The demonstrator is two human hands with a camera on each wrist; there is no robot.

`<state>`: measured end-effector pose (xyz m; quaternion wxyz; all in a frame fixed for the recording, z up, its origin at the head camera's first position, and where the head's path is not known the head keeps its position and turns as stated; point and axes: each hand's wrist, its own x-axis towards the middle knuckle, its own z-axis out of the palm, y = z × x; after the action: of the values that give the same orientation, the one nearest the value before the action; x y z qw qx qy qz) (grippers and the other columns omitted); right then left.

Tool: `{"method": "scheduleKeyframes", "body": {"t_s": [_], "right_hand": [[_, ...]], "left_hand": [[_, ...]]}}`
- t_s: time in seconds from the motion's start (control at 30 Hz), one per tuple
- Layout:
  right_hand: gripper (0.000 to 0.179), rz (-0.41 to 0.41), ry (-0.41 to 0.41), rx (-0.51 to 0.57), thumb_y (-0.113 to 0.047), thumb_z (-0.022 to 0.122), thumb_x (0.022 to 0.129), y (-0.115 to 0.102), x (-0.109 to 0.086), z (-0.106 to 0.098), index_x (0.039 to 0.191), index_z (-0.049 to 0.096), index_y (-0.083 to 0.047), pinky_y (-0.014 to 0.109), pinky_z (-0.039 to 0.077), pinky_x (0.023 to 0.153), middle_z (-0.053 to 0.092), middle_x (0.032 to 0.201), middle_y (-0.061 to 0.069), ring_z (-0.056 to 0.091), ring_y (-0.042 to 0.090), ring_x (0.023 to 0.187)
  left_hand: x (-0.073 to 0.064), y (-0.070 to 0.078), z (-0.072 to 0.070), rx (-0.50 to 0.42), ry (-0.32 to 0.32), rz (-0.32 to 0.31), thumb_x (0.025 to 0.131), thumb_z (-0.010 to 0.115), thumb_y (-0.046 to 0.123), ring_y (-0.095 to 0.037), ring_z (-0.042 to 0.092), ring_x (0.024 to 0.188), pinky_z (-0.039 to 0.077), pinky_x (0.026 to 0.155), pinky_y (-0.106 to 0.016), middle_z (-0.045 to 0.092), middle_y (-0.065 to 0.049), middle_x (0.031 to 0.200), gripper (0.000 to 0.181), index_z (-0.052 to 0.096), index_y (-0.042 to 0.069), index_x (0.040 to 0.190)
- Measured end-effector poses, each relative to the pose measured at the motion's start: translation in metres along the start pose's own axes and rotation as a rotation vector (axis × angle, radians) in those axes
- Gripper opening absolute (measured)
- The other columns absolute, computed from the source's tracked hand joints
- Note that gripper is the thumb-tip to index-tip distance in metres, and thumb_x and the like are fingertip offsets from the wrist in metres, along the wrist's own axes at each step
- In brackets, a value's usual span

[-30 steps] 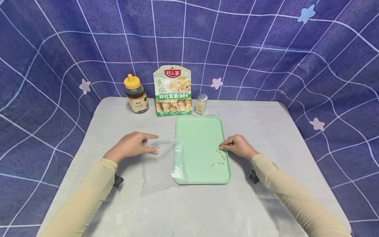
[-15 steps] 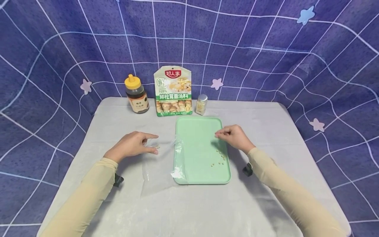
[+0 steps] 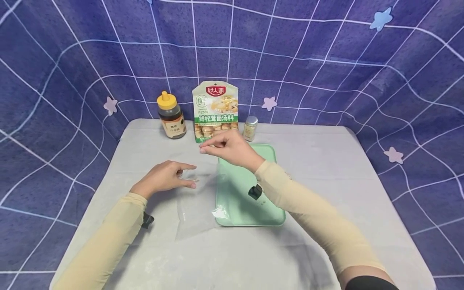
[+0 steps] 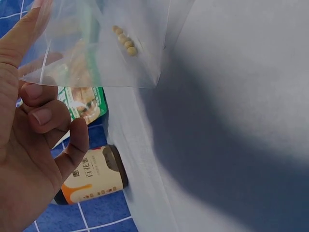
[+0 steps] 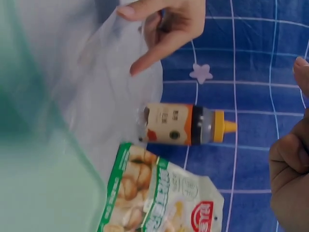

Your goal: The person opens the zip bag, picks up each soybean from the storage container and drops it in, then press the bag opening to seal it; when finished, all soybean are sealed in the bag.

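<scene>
My left hand [image 3: 163, 177] spreads its thumb and forefinger apart at the mouth of a clear plastic bag [image 3: 195, 213]. Several pale soybeans [image 4: 124, 41] lie in a row inside that bag in the left wrist view, while the remaining fingers of the hand curl loosely below. Above the tray's far left corner, my right hand [image 3: 235, 151] pinches a tiny soybean, mostly covered by the fingertips. The right wrist view shows only part of this hand, at its right edge. Beneath the right forearm is the green tray [image 3: 246, 219], with a few soybeans [image 3: 263, 202] showing on it.
A honey bottle [image 3: 172, 121] with a yellow cap stands at the back left. Beside it are an upright soup seasoning pouch [image 3: 215, 110], partly behind my right hand, and a small glass jar [image 3: 250, 129] with a silver lid. Purple-blue cloth [image 3: 308, 72] encloses the table.
My right hand has lifted a soybean off the tray's right side and carried it leftward, up near the bag's mouth. The left hand and the bag have stayed in place.
</scene>
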<state>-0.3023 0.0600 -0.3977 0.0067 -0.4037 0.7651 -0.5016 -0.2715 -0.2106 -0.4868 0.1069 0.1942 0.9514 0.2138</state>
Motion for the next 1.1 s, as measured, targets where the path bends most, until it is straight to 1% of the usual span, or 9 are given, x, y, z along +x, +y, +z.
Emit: {"method": "scheduleKeyframes", "body": {"t_s": [0.13,0.23,0.3,0.37,0.5,0.6,0.8,0.93,1.1], "right_hand": [[0.013,0.0,-0.017,0.016,-0.019,0.08,0.091,0.001,0.013,0.014,0.102,0.083,-0.011,0.029,0.034,0.058,0.043,0.061,0.002,0.039,0.016,0.061],[0.014,0.012,-0.04,0.021,-0.021,0.08,0.091,0.007,0.016,0.02,0.101,0.083,-0.012,0.028,0.036,0.057,0.059,0.068,-0.005,0.043,0.015,0.061],[0.014,0.024,-0.048,0.023,-0.021,0.08,0.091,0.012,0.015,0.022,0.101,0.083,-0.011,0.028,0.037,0.056,0.063,0.071,-0.007,0.044,0.014,0.06],[0.015,0.039,-0.045,0.025,-0.02,0.08,0.091,0.016,0.013,0.023,0.101,0.083,-0.01,0.029,0.037,0.056,0.062,0.071,-0.007,0.044,0.014,0.06],[0.014,0.078,-0.019,0.014,-0.021,0.081,0.09,0.02,0.009,0.015,0.101,0.083,-0.012,0.029,0.034,0.057,0.043,0.061,0.001,0.039,0.015,0.059],[0.015,0.098,0.001,-0.017,-0.023,0.081,0.09,0.023,0.003,0.004,0.101,0.083,-0.013,0.029,0.034,0.057,0.042,0.06,0.001,0.039,0.015,0.059],[0.017,0.148,0.059,-0.108,-0.022,0.083,0.088,0.046,-0.032,-0.032,0.1,0.083,-0.01,0.03,0.036,0.059,0.044,0.061,0.003,0.04,0.017,0.06],[0.019,0.208,0.05,-0.162,-0.021,0.084,0.086,0.076,-0.068,-0.053,0.099,0.082,-0.007,0.029,0.038,0.056,0.05,0.061,0.0,0.04,0.016,0.059],[0.02,0.263,0.016,-0.187,-0.016,0.085,0.085,0.117,-0.118,-0.072,0.1,0.081,-0.003,0.028,0.037,0.054,0.06,0.066,-0.001,0.043,0.017,0.059]], "left_hand": [[0.0,-0.001,0.0,-0.004,0.003,0.011,0.077,0.084,0.058,-0.014,0.042,0.057,0.035,0.052,-0.035,0.05,0.003,0.069,0.072,0.068,0.021,0.136],[0.001,-0.001,-0.001,-0.003,0.002,0.012,0.076,0.083,0.061,-0.014,0.041,0.056,0.035,0.052,-0.035,0.05,0.003,0.068,0.074,0.068,0.021,0.136],[0.001,0.0,-0.001,-0.005,-0.004,0.012,0.076,0.082,0.062,-0.014,0.042,0.056,0.035,0.052,-0.035,0.05,0.003,0.068,0.074,0.068,0.021,0.136],[0.001,0.0,-0.001,-0.004,-0.008,0.014,0.076,0.082,0.062,-0.014,0.042,0.057,0.035,0.052,-0.035,0.051,0.003,0.068,0.074,0.068,0.021,0.136],[0.001,0.0,0.0,-0.001,-0.002,0.016,0.076,0.084,0.059,-0.014,0.043,0.057,0.036,0.052,-0.035,0.052,0.003,0.069,0.072,0.069,0.021,0.135],[0.0,-0.001,0.0,-0.003,0.001,0.008,0.076,0.085,0.057,-0.014,0.043,0.057,0.036,0.052,-0.035,0.052,0.003,0.069,0.071,0.069,0.022,0.135],[0.002,-0.002,0.003,-0.02,-0.007,-0.007,0.076,0.085,0.056,-0.014,0.039,0.057,0.033,0.053,-0.035,0.049,0.002,0.069,0.071,0.068,0.022,0.136],[0.002,-0.005,0.005,-0.021,0.001,-0.014,0.076,0.084,0.058,-0.014,0.039,0.057,0.033,0.053,-0.035,0.049,0.003,0.07,0.071,0.068,0.024,0.136],[0.004,-0.004,0.006,-0.017,0.004,-0.012,0.076,0.084,0.059,-0.014,0.04,0.058,0.034,0.053,-0.036,0.05,0.003,0.071,0.071,0.068,0.025,0.136]]}}
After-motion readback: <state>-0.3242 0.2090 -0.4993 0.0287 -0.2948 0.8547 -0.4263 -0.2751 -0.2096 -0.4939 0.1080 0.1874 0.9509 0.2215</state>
